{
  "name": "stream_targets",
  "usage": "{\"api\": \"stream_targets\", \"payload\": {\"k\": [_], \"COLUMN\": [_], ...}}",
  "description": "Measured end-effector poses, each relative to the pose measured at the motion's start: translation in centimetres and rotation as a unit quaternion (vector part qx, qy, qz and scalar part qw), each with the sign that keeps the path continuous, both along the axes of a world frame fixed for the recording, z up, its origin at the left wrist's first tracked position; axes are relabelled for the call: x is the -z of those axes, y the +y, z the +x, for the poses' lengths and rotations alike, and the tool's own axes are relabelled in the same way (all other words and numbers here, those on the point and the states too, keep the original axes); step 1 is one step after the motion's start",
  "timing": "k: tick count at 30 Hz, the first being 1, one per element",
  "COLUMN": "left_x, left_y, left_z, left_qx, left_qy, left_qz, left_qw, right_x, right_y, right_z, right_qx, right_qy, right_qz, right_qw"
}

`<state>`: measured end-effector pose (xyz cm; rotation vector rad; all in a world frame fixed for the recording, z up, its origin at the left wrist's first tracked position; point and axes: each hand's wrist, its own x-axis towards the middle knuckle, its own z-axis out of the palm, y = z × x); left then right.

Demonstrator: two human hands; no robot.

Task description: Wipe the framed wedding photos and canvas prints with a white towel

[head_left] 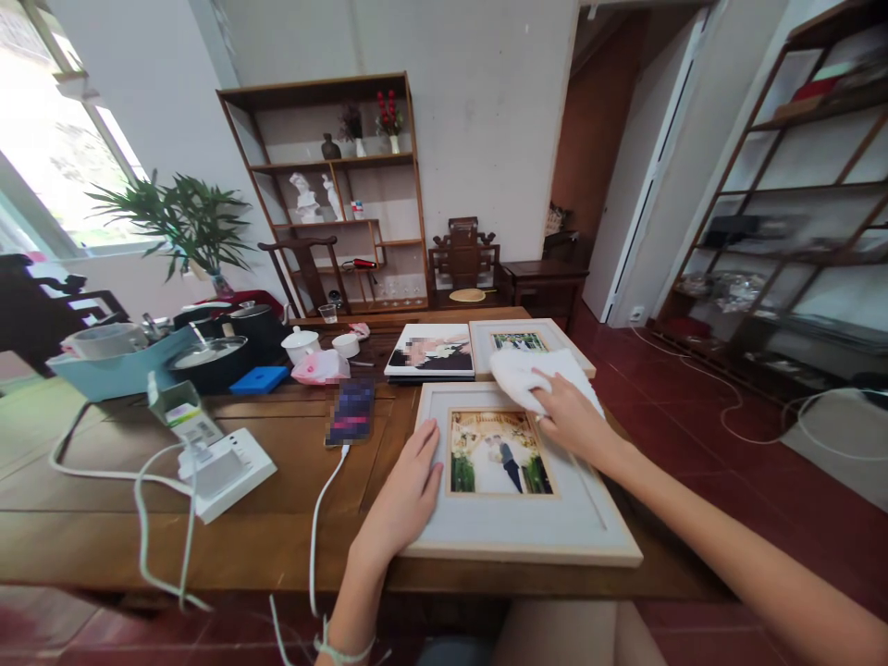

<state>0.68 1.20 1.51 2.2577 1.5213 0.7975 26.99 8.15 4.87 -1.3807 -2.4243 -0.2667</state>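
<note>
A framed wedding photo (499,532) with a pale wooden border lies flat on the table in front of me. My left hand (404,490) rests on its left border, fingers stretched out and holding nothing. At its upper right corner, my right hand (565,416) grips a white cloth (513,375), pressing it against the frame. Part of the cloth spreads over the lower edge of a second framed photo (573,347) behind. To the left of that one sits a stack of album-like boards (430,351) with a black and white cover; its picture is partly blurred.
A phone (351,412) on a white charging cable lies left of the frames. Farther left are a white power strip (232,472), a blue box (259,380), a pink tissue pack (319,366), a white lidded cup (301,345), dark pots (208,365) and a light-blue bin (111,375).
</note>
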Motion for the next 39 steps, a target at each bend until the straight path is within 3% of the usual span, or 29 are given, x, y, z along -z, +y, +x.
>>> {"api": "stream_targets", "payload": {"k": [3,6,15,19,22,27,30,32,35,39], "left_x": [-0.1,-0.2,0.0,0.3,0.3,0.1,0.1,0.0,0.1,0.3], "left_y": [-0.1,-0.1,0.2,0.3,0.2,0.0,-0.1,-0.1,0.0,0.1], "left_z": [0.2,0.3,0.2,0.2,0.2,0.1,0.1,0.1,0.1,0.1], "left_qx": [-0.006,-0.013,-0.013,-0.016,-0.018,-0.009,-0.009,-0.012,-0.01,-0.002], "left_qy": [-0.003,-0.004,-0.028,-0.03,-0.038,-0.038,-0.039,-0.039,-0.029,-0.004], "left_qz": [0.0,-0.007,0.002,0.006,-0.001,-0.005,-0.008,-0.012,-0.012,-0.008], "left_qw": [1.0,1.0,1.0,0.999,0.999,0.999,0.999,0.999,0.999,1.0], "right_x": [0.5,1.0,-0.1,-0.2,0.3,0.4,0.2,0.2,0.3,-0.4], "right_y": [2.2,1.6,-7.7,-9.4,-7.8,-1.4,1.9,2.6,0.8,-5.9], "right_z": [-0.2,-0.5,-0.3,-0.6,-0.6,0.3,0.4,0.0,-0.8,-1.5], "right_qx": [-0.004,-0.031,-0.195,-0.229,-0.206,-0.079,-0.022,-0.015,-0.03,-0.054], "right_qy": [-0.002,-0.014,-0.031,-0.04,-0.04,-0.045,-0.044,-0.042,-0.053,-0.074], "right_qz": [0.001,-0.012,-0.127,-0.129,-0.092,-0.01,0.005,0.001,-0.014,-0.061], "right_qw": [1.0,0.999,0.972,0.964,0.974,0.996,0.999,0.999,0.998,0.994]}}
